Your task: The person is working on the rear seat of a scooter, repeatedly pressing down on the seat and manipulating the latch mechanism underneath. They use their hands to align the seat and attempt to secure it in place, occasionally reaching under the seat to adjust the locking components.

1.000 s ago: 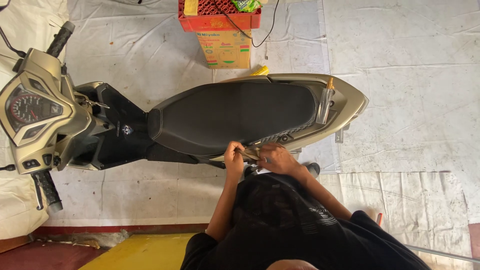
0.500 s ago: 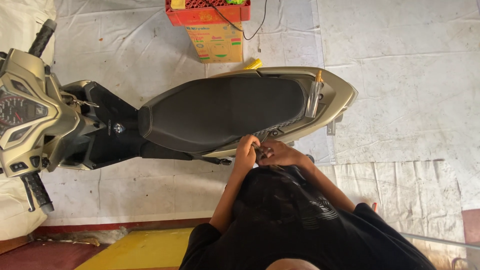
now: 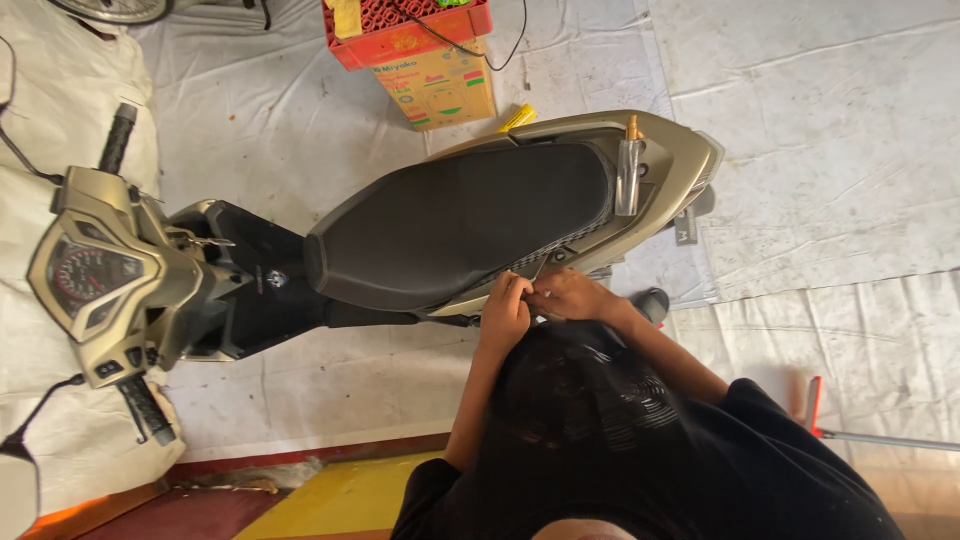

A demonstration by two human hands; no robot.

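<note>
A gold-grey scooter (image 3: 660,185) with a black seat (image 3: 460,225) lies across the view, handlebars to the left. Both my hands meet at its side panel (image 3: 480,298), just under the seat's rear half. My right hand (image 3: 572,296) is curled around a thin metal tool (image 3: 541,268) whose tip touches the panel edge. My left hand (image 3: 505,312) presses in beside it with bent fingers, touching the panel and my right hand. What the left fingers grip is hidden. My black shirt (image 3: 640,450) fills the lower middle.
An orange crate (image 3: 400,35) on a cardboard box (image 3: 440,92) stands beyond the scooter, with a yellow object (image 3: 518,118) beside it. White sheeting (image 3: 830,140) covers the floor. A red-handled tool (image 3: 815,405) lies at the right. The dashboard (image 3: 90,280) and handlebar grip (image 3: 150,410) are at the left.
My hands stay at the same spot on the side panel and have drawn closer together. The view has shifted slightly, so the scooter sits a little differently in the frame.
</note>
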